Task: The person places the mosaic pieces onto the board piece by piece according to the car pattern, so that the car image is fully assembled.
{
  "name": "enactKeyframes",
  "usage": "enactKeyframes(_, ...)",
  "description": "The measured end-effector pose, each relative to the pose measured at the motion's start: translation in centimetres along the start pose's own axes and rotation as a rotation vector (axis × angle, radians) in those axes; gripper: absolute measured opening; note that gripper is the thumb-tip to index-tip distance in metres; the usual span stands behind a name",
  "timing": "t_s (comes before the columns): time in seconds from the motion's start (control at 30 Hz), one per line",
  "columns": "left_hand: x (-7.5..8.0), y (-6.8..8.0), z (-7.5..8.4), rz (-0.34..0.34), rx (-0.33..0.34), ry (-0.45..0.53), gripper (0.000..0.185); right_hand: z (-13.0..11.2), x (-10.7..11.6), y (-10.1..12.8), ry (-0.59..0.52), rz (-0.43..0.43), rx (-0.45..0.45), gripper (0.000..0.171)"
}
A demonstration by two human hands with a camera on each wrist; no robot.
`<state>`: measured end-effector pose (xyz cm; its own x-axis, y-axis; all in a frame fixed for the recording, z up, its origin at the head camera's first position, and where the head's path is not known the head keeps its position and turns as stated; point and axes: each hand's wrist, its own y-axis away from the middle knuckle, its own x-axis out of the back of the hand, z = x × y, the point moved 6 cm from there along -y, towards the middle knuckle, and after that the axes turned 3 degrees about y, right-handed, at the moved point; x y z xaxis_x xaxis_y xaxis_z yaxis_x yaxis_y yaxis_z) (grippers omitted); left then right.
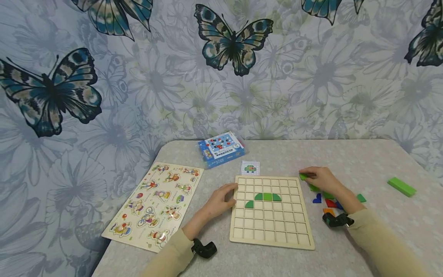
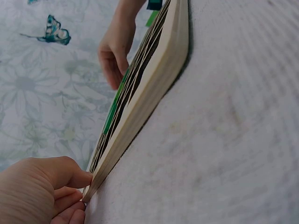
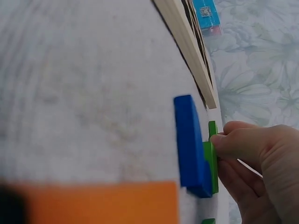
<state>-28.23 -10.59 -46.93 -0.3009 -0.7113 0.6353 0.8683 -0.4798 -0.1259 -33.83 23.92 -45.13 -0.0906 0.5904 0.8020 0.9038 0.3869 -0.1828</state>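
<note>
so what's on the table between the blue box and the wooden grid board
In the head view, a small pattern card with a green figure lies between the blue box and the grid board, just beyond the board's far edge.

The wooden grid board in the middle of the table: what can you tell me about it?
The wooden grid board is a pale, light-wood square tray divided into rows of small square cells. It lies flat on the grey table. Four green pieces sit in it: three side by side forming a dome shape, one more a row lower at the left. The other cells are empty. The left hand touches its left edge; the right hand is beside its upper right corner, on a green piece.
</note>
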Motion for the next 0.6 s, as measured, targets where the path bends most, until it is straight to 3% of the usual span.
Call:
enactKeyframes(0.2,-0.2,0.0,0.0,-0.008,0.004,-0.005,0.055,-1.3,0.5,0.4,0.017,0.039,0.018,0.031)
enactKeyframes(0.4,-0.2,-0.2,-0.3,0.006,-0.018,-0.010,0.055,-7.0,0.3,0.1,-0.029,0.030,0.107,0.032)
enactKeyframes(0.6,-0.1,-0.2,-0.3,0.012,-0.024,-0.015,0.054,-12.7,-2.4,0.3,-0.109,-0.028,0.230,0.029)
